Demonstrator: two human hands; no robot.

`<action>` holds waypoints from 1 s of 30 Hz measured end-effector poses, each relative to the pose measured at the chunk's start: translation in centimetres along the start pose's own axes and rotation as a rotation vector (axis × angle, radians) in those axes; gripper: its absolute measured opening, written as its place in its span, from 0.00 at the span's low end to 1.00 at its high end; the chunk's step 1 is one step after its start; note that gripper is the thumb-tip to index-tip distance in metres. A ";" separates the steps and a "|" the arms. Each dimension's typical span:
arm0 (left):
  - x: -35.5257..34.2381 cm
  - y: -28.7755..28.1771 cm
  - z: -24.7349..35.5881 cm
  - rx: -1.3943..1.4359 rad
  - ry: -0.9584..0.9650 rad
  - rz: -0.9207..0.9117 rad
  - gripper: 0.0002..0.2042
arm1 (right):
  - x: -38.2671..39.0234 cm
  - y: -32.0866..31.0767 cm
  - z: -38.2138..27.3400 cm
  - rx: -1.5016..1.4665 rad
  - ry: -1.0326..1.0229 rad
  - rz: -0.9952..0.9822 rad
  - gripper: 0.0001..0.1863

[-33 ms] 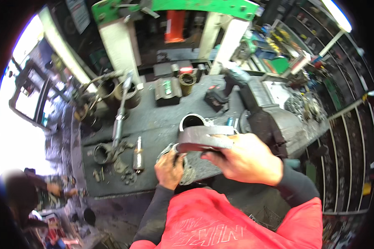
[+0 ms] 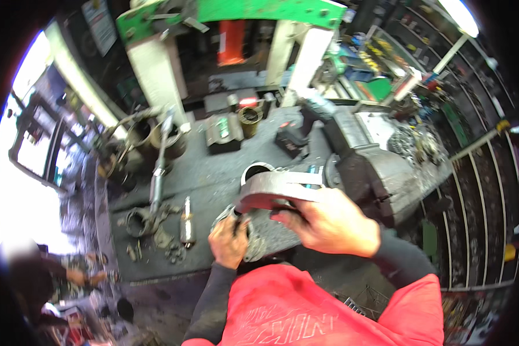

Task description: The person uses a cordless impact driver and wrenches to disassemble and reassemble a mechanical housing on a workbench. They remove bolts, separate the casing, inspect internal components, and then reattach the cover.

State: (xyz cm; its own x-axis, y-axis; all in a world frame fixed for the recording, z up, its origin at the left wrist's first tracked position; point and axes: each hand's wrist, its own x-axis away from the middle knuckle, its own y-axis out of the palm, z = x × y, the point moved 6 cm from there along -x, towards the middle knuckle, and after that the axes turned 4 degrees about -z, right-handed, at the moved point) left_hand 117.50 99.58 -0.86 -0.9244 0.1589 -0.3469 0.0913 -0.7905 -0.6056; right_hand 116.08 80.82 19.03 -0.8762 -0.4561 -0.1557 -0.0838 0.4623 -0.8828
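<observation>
- In the head view, the one view here, I see the curved piece [image 2: 265,189] up over the near edge of the desk [image 2: 210,173], in front of the person's chest, its broad grey band facing away from the red shirt [image 2: 288,311].
- The right hand [image 2: 340,224] has its right end: the thumb is bent in below, the other fingers go out of sight behind, so the grip looks closed on it.
- The left hand [image 2: 229,241] is at the other end, fingers curled and nearly together, by a pale casting [image 2: 260,245] at the desk's edge. I can't tell whether they pinch the piece, the casting or both.
- Just beyond the piece is an upright ring [image 2: 245,172], partly hidden by it; a silver shaft [image 2: 187,226] lies to the left.
- To my eye the piece is metal: stiff, probably heavy for its size, unlikely to bend. Any oil would make it slippery, given how grimy the fingers look.
- I'd take it by both ends, thumbs on the inner side, keeping fingertips clear of the casting.
</observation>
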 end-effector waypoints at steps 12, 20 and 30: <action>-0.2 0.4 0.8 0.110 -0.024 0.107 0.10 | 10.8 17.2 20.6 0.122 0.527 0.177 0.18; 0.2 0.9 0.4 0.043 -0.112 0.168 0.13 | 7.4 19.3 26.0 0.200 0.340 0.230 0.13; 1.7 0.8 0.8 0.050 -0.253 0.223 0.14 | 13.6 10.3 17.8 -0.259 0.047 -0.077 0.19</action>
State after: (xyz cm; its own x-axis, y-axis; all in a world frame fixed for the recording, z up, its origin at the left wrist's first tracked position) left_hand 115.68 98.72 -1.38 -0.9470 -0.1679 -0.2737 0.2887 -0.8184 -0.4968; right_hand 111.71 65.84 -0.06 -0.8831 -0.4645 -0.0658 -0.2649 0.6096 -0.7472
